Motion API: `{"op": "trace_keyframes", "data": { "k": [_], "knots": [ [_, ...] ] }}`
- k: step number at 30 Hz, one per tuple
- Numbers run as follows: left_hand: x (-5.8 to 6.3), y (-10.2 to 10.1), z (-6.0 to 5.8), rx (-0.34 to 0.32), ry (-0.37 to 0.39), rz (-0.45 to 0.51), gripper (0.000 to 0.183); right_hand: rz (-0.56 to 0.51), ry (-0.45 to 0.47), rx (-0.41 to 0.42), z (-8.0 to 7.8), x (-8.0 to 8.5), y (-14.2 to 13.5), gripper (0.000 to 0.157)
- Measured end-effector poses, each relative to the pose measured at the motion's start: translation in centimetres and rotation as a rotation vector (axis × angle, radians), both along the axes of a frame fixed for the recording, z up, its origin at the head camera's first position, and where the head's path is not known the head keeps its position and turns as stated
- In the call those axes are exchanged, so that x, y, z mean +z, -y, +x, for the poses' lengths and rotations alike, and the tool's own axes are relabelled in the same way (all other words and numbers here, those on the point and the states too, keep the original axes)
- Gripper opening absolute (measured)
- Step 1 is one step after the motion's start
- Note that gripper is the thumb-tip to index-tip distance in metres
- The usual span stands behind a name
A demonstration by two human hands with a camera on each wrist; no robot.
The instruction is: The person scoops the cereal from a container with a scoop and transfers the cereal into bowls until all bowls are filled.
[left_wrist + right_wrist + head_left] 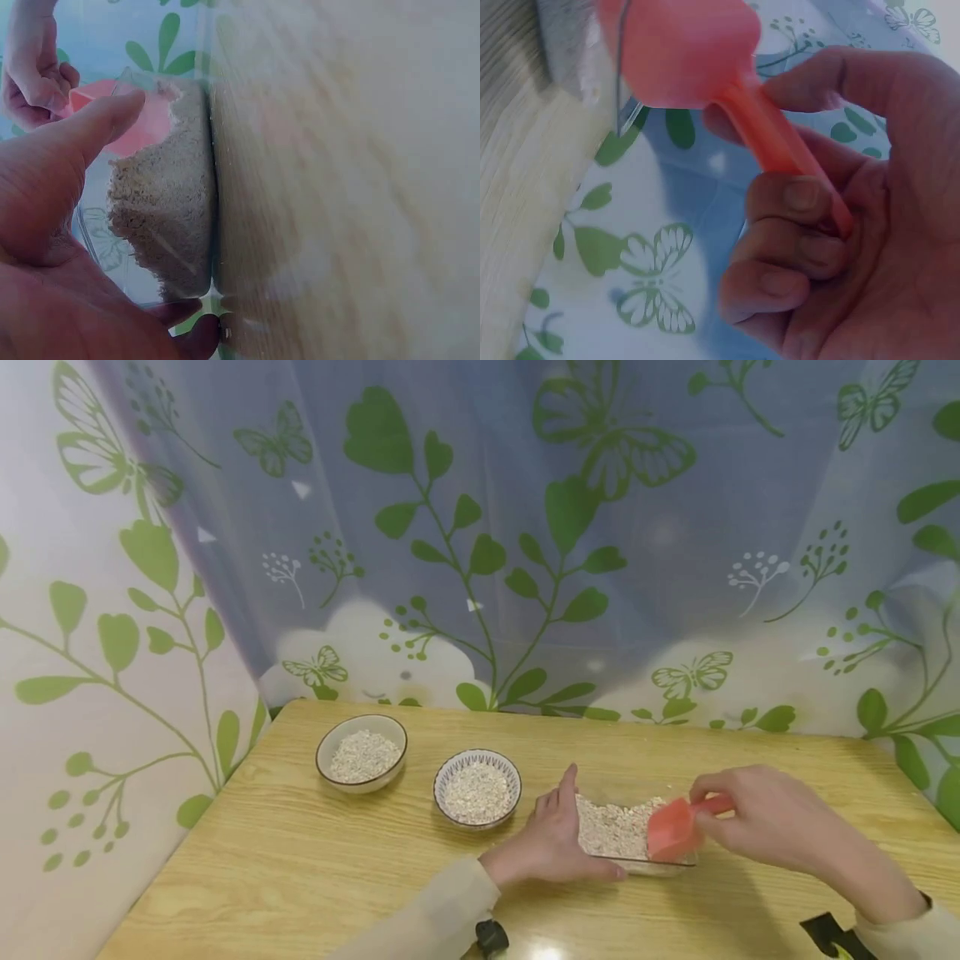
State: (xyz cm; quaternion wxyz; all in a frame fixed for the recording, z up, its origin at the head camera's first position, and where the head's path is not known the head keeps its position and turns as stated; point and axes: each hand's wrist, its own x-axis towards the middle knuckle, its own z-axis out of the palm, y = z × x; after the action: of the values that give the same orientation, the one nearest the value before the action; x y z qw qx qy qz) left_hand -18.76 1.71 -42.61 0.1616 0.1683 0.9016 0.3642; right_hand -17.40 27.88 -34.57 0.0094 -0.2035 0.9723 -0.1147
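My right hand (765, 814) grips a pink scoop (672, 831) by its handle, fingers curled round it in the right wrist view. The scoop's bowl dips into the right end of a clear rectangular container (648, 867). Oat flakes (611, 828) fill much of this container, heaped toward the left and lower beside the scoop in the left wrist view. Around the container's left end, my left hand (555, 843) holds it, thumb along the front side and fingers at the far side. The left thumb (112, 120) overlaps the scoop in the left wrist view.
Left of the container stands a patterned bowl (442, 806) with oat flakes in it. Farther left and back is a plain dark-rimmed bowl (330, 777), also holding flakes. The wooden table (247, 860) ends at a leaf-and-butterfly curtain (480, 568).
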Motion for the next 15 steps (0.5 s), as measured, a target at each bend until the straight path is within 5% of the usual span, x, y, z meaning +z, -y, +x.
{"op": "trace_keyframes", "data": {
  "k": [9,15],
  "knots": [
    [0.1,0.0,-0.1,0.018,0.02,-0.021,0.144,-0.112,0.171,-0.052,-0.2,-1.5,1.6,0.018],
    [0.0,0.0,-0.2,0.021,0.034,-0.017,0.143,-0.192,0.123,-0.017,-0.7,-3.8,1.6,0.026]
  ]
}}
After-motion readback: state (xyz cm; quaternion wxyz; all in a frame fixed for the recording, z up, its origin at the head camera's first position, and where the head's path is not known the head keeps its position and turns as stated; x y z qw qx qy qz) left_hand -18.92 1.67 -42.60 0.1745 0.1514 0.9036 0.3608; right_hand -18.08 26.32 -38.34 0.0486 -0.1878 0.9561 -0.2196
